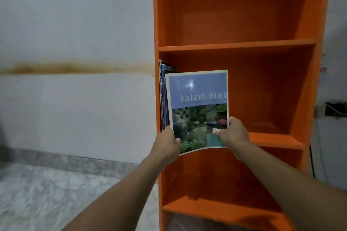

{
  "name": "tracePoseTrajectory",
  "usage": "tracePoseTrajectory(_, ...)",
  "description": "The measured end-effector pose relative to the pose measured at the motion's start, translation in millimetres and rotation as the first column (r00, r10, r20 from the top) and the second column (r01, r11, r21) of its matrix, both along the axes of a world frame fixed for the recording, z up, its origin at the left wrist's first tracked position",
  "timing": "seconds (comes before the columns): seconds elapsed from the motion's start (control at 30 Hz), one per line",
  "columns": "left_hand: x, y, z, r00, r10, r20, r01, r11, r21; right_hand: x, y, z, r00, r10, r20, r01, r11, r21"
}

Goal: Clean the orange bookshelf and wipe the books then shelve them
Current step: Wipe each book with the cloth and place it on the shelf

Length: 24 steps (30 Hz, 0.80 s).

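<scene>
Grey marble floor (47, 193) and white wall (75, 24), streaked by a brown stain (65, 67), at left. Shelved books (163, 95) upright against the left wall of the orange bookshelf (234, 45), middle compartment. Left hand (167, 146) gripping the lower left corner of the kolam hias book (199, 107), held just beside them before that compartment, cover facing the camera, long axis near vertical, title uppermost. Right hand (232, 133) pinching its lower right edge.
</scene>
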State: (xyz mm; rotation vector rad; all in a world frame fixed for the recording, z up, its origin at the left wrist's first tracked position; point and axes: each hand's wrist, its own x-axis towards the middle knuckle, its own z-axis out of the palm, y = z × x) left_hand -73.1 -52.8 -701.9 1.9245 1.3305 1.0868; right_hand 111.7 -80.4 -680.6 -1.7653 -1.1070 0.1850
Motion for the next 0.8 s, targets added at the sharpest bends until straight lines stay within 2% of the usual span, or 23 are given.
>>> tracePoseTrajectory(0.2,12,11,8,0.982,0.141,-0.124,-0.13,0.987,0.092,10,44,9,0.998,0.007,0.069,-0.004,0.999,-0.042)
tracePoseTrajectory(0.4,32,25,17,0.911,0.345,-0.226,-0.307,0.933,0.187,33,94,17,0.991,0.1,0.091,-0.094,0.993,-0.068)
tracePoseTrajectory(0.63,58,51,18,0.833,0.521,-0.187,-0.493,0.852,0.178,49,158,15,0.957,0.289,-0.028,-0.291,0.953,-0.091)
tracePoseTrajectory(0.8,67,70,13,0.811,0.571,-0.128,-0.54,0.814,0.213,50,194,15,0.911,0.401,-0.099,-0.413,0.894,-0.173)
